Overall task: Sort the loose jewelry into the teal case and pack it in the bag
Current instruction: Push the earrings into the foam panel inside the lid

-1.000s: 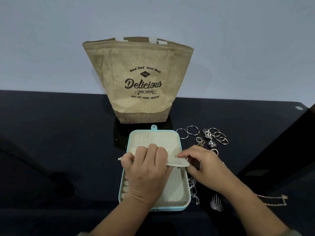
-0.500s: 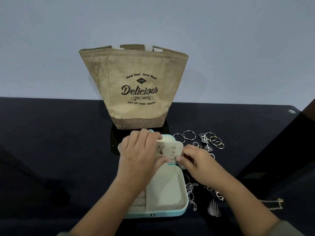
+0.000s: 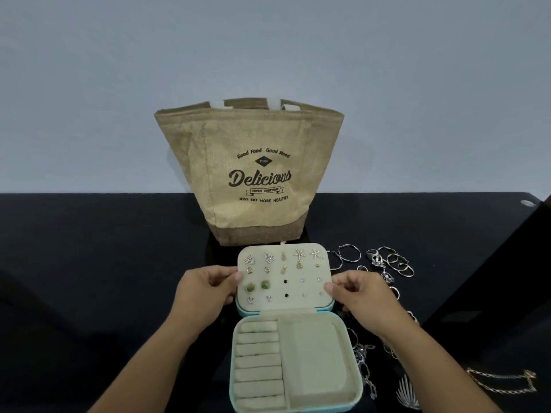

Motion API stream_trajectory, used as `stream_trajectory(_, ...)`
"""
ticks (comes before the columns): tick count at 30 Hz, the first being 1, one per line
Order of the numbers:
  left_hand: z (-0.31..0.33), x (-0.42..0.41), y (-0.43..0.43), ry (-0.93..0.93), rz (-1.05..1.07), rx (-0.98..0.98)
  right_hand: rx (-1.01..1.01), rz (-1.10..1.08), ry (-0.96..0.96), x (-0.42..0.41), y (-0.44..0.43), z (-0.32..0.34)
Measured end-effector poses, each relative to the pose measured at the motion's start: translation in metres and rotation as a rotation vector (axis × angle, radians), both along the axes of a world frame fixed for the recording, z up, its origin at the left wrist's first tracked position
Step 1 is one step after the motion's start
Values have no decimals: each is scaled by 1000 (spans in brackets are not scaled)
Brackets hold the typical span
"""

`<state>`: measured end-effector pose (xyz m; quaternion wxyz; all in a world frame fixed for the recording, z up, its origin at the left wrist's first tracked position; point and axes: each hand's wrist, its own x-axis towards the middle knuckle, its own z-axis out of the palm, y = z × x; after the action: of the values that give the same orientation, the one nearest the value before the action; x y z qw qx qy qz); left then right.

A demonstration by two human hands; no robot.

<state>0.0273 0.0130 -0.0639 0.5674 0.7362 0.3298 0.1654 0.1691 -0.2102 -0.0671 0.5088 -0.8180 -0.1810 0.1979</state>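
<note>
- Case [image 3: 313, 362], teal, lies open on the black table [image 3: 89, 263] at near centre, in front of the bag [image 3: 250, 174]. Ring rolls [image 3: 258, 362] fill its left side, and one beige compartment [image 3: 316, 338] takes up its right.
- Panel [image 3: 284, 277], beige, stands raised over the case's far half. Earrings [image 3: 299, 254] are pinned across it in rows: hearts, starfish, green stones, small studs.
- Bag: tan, upright, mouth open, printed "Delicious"; contents not visible.
- Left hand [image 3: 205, 289]: fingers curled, gripping the panel's left edge.
- Right hand [image 3: 357, 296]: pinching the panel's right edge between thumb and fingers.
- Loose jewelry [image 3: 386, 277] lies on the table right of the case:
  - hoops [image 3: 348, 253] and rings [image 3: 396, 260] at the far end
  - silver chains [image 3: 365, 362] just beside the case's right wall
  - a fan-shaped piece [image 3: 407, 393] near them
  - a gold chain [image 3: 501, 383] well apart at far right
</note>
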Motion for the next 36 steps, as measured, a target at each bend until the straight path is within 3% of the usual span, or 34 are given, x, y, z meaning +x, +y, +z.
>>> stream_trajectory(6, -6, 0, 1, -9, 24, -67, -17, -20, 35, -2, 3, 7)
stream_trajectory(19, -4, -3, 1, -23, -14, -68, -194, 29, -139, 2, 2, 6)
stream_trajectory(27, 7, -24, -9, -107, -59, -115, -63, 38, -199, -11, -10, 12)
stream_trajectory(36, 12, -62, -18, -87, -201, 12, 0, 79, -232, -41, -35, 20)
